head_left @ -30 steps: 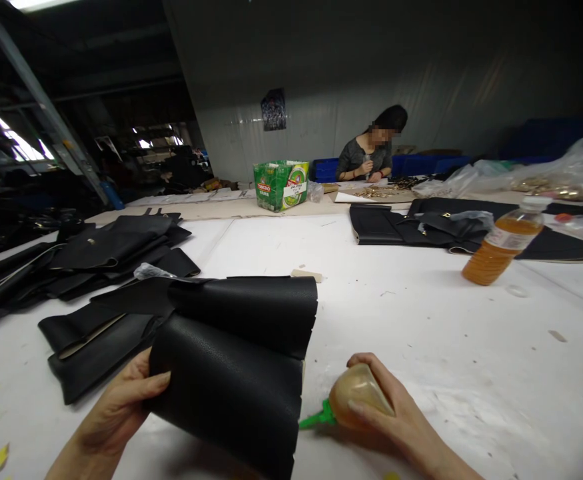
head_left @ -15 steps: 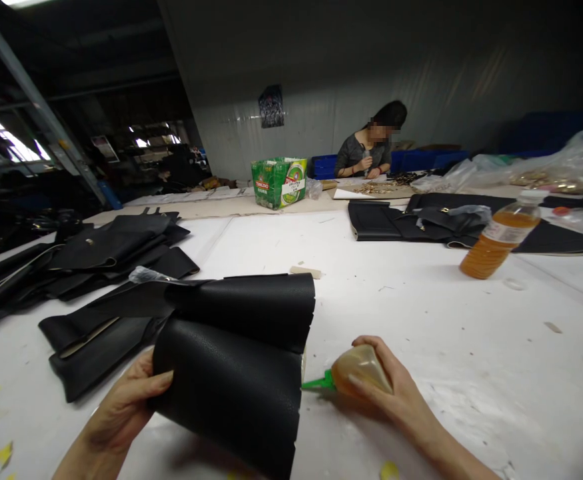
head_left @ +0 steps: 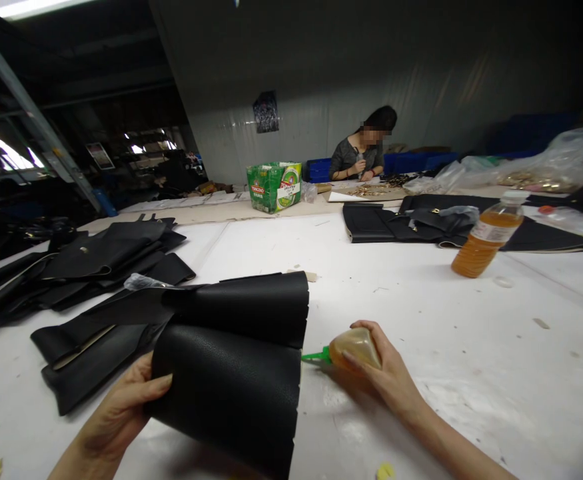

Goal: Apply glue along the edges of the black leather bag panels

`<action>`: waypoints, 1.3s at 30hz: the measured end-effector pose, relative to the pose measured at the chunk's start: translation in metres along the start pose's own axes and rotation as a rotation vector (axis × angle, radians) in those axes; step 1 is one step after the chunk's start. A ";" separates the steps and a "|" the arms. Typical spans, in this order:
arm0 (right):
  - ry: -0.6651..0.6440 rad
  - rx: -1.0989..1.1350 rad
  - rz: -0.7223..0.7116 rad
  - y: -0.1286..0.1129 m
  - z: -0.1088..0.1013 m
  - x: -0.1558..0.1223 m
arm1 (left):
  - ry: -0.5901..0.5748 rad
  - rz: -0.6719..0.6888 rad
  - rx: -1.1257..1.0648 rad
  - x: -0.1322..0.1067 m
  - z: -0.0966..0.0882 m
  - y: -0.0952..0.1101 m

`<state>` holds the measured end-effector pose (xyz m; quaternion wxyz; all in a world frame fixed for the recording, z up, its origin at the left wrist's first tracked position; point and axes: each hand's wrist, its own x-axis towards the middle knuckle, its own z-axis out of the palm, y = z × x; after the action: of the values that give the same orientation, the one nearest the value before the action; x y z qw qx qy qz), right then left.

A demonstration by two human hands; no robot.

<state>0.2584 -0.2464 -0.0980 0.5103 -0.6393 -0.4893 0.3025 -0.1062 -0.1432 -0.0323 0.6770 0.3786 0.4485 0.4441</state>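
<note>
My left hand (head_left: 124, 407) grips a black leather piece (head_left: 226, 387) by its left side, thumb on top and fingers hidden beneath. The piece is curved, with small notches along its right edge. In my right hand (head_left: 388, 370) lies a squeeze glue bottle (head_left: 354, 350) with amber liquid inside and a green nozzle (head_left: 316, 356). The nozzle points left, its tip at the notched edge, near where the upper and lower folds meet. Farther left, a strap-like black part (head_left: 91, 347) runs from the same work across the table.
Stacked black leather pieces (head_left: 106, 253) lie at left, more black pieces (head_left: 421, 223) at back right. A plastic bottle of orange liquid (head_left: 488, 233) stands on the white table (head_left: 421, 300). Behind are a green carton (head_left: 274, 187) and a seated person (head_left: 358, 157). Something orange shows at the right edge.
The nozzle tip has moved up along the notched edge toward the fold, as my right hand rose slightly. My left hand keeps its hold. The view has shifted a little.
</note>
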 end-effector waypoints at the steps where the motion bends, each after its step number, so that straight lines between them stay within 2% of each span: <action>1: -0.011 0.006 -0.003 0.000 0.000 0.001 | -0.011 -0.007 0.007 0.000 0.002 0.002; 6: -0.166 0.082 0.010 -0.001 0.001 -0.011 | -0.140 0.019 0.104 0.008 0.012 0.019; 8: -0.190 0.103 0.019 -0.001 0.001 -0.017 | -0.169 0.038 0.168 0.012 0.019 0.028; 10: -0.178 0.115 0.032 -0.002 0.000 -0.020 | -0.135 0.026 0.237 0.014 0.031 0.035; 13: -0.156 0.130 0.046 -0.003 -0.002 -0.021 | -0.055 -0.074 0.296 0.013 0.051 0.042; 16: -0.134 0.140 0.057 -0.005 -0.004 -0.022 | -0.052 -0.152 0.316 0.011 0.068 0.046; 20: -0.123 0.170 0.089 -0.007 -0.005 -0.023 | -0.080 -0.173 0.323 0.012 0.072 0.051; 24: -0.087 0.187 0.085 -0.010 -0.006 -0.022 | -0.063 -0.073 0.231 0.011 0.061 0.056; 28: -0.059 0.227 0.092 -0.010 -0.004 -0.023 | 0.055 0.005 0.098 0.000 0.040 0.053; 32: -0.078 0.221 0.089 -0.005 -0.003 -0.025 | 0.224 0.001 -0.059 -0.010 0.000 0.033; 35: -0.078 0.187 0.099 -0.004 -0.003 -0.025 | 0.301 -0.011 -0.144 -0.016 -0.031 0.012; 37: -0.074 0.156 0.106 -0.006 -0.002 -0.026 | 0.325 0.020 -0.173 -0.022 -0.042 -0.002; 39: -0.077 0.116 0.103 -0.008 -0.001 -0.027 | 0.336 0.063 -0.194 -0.027 -0.044 -0.013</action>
<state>0.2479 -0.2722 -0.0933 0.5113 -0.6208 -0.4566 0.3804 -0.1504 -0.1680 -0.0501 0.6118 0.2458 0.4981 0.5632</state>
